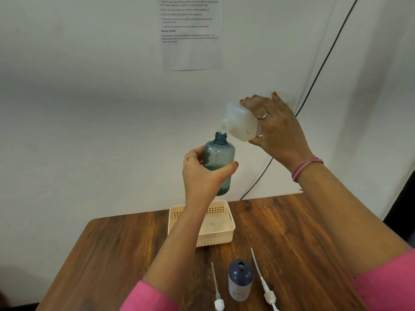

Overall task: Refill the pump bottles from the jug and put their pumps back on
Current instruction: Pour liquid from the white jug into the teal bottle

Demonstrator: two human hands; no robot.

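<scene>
Left hand (203,173): wrapped around the lower body of the grey-blue bottle (219,162), which is held upright in the air above the basket (221,230); the bottle's base is partly covered by the palm.
Right hand (275,124): clasped over the white jug (241,121), which is tilted with its spout at the bottle's open neck; the jug's far end is hidden behind the fingers.
Pour: hard to make out at the mouth.
Dark bottle (240,280): stood uncapped on the worktop (112,254), between two pumps.
Left pump (217,290): laid flat, its head cut off by the frame edge.
Right pump (263,281): laid flat, likewise cut off.
Wall sheet (190,32): text blurred, top cropped.
</scene>
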